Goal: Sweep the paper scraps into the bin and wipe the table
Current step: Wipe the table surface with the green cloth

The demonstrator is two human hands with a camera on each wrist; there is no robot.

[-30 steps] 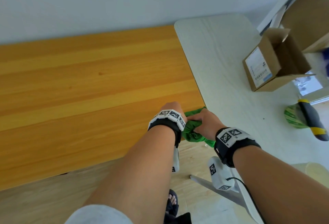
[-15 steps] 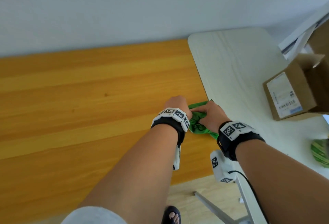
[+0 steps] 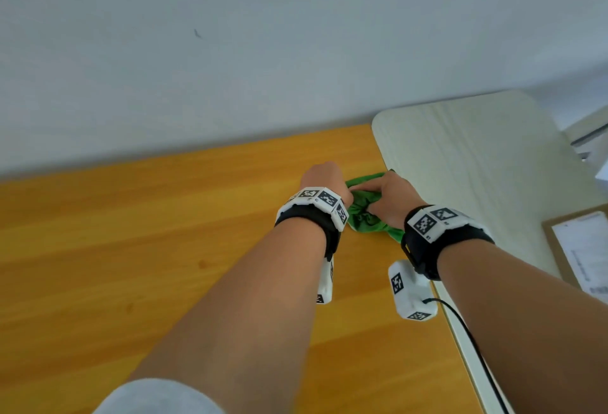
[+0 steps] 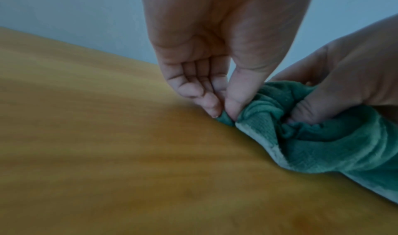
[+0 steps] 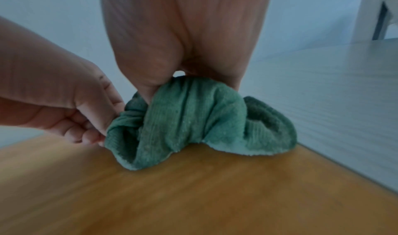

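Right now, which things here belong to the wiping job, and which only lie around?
For the job:
- cloth, bunched
- wooden table
- left hand, pinching the cloth
- right hand, gripping the cloth

Lying about:
- white table
- cardboard box

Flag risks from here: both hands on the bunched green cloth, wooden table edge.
1. The green cloth is wadded, so little fabric touches the wooden table; wiping may streak.
2. The left hand only pinches an edge; it could slip.
3. The cloth sits at the white table seam and may snag.
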